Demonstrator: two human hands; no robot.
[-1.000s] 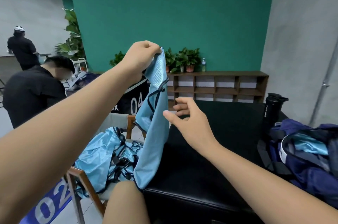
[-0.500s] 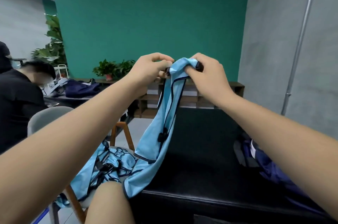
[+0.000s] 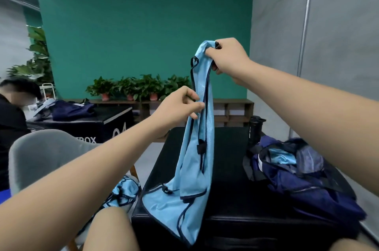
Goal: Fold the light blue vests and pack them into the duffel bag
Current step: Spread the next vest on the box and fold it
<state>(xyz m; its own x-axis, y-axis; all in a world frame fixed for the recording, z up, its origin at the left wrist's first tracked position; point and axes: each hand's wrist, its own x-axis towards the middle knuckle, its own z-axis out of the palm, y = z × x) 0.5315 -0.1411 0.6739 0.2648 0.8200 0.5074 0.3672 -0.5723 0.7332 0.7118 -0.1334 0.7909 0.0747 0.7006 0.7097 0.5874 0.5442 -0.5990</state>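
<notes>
A light blue vest (image 3: 196, 160) with dark trim hangs in front of me, its lower end draped on the black table (image 3: 231, 185). My right hand (image 3: 227, 58) grips its top, held high. Lower down, my left hand (image 3: 180, 105) pinches the vest's left edge. The navy duffel bag (image 3: 303, 185) lies open on the table's right side, with light blue fabric (image 3: 281, 158) inside. More light blue vests (image 3: 125, 191) are piled on the grey chair (image 3: 47, 152) at my left.
A black bottle (image 3: 255, 129) stands behind the bag. Another black box (image 3: 86, 125) with a navy bag sits at left, beside a seated person (image 3: 12, 119). Potted plants (image 3: 139, 86) line a wooden shelf at the green wall. A grey wall runs along the right.
My right hand kept the vest's top and lifted it higher. My left hand let go of the top and slid down to pinch the vest's left edge. The vest's lower end now lies on the table.
</notes>
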